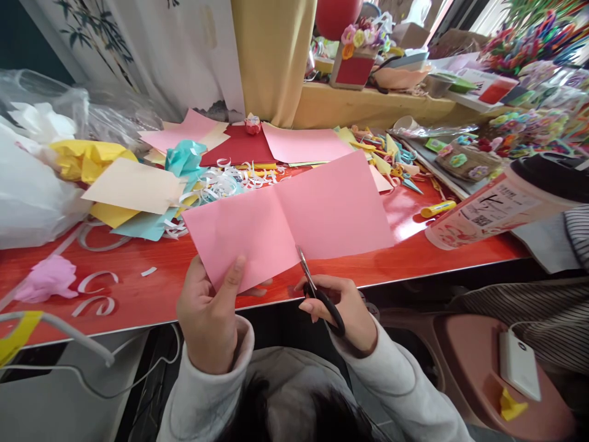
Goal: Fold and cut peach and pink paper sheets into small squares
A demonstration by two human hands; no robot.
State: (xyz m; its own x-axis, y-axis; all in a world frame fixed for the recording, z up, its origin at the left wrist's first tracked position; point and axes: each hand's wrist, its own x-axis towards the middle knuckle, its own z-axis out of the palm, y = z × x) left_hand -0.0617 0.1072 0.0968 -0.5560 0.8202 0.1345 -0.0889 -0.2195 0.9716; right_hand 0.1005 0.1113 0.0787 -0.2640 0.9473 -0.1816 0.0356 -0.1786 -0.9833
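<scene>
My left hand (209, 310) pinches the near left edge of a large pink paper sheet (322, 212), thumb on top, holding it above the red table (138, 294). The sheet has a fold crease running down its middle. My right hand (343, 310) grips black-handled scissors (317, 291), whose blades meet the sheet's near edge at the crease.
Paper sheets and white curled scraps (221, 181) litter the table behind. A yellow glue stick (437, 209) and a lidded paper cup (501, 205) lie to the right. Plastic bags (32, 184) sit at the left, a pink paper flower (46, 279) near the front edge. A striped sleeve (552, 307) shows at right.
</scene>
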